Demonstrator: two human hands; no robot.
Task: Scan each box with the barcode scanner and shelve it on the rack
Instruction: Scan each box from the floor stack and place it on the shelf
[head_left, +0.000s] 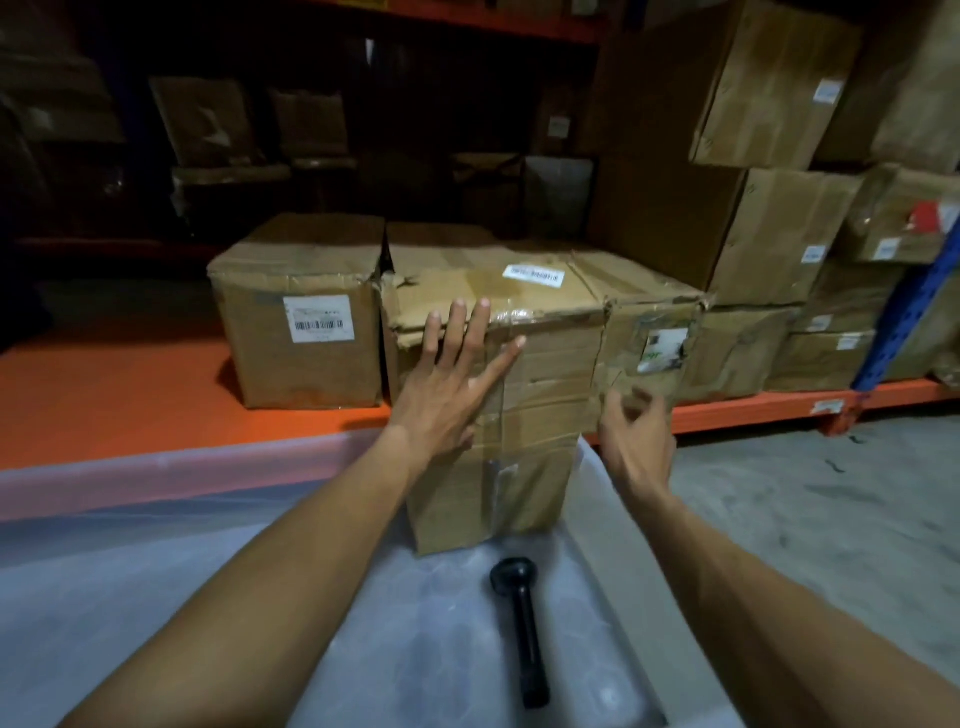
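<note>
A tall, battered cardboard box (524, 415) with a white label on its top stands on the plastic-wrapped surface (156, 545), leaning against the orange rack shelf (104, 395). My left hand (452, 379) lies flat with spread fingers on the box's front, fingertips at its top edge. My right hand (636, 431) hovers at the box's right side, fingers loosely curled, holding nothing. The black barcode scanner (522, 618) lies on the wrapped surface just in front of the box, between my forearms.
A labelled box (306, 317) sits on the shelf left of the tall one. More boxes (748, 156) are stacked on the right up to a blue rack post (904, 306). Grey concrete floor (810, 509) lies at the right.
</note>
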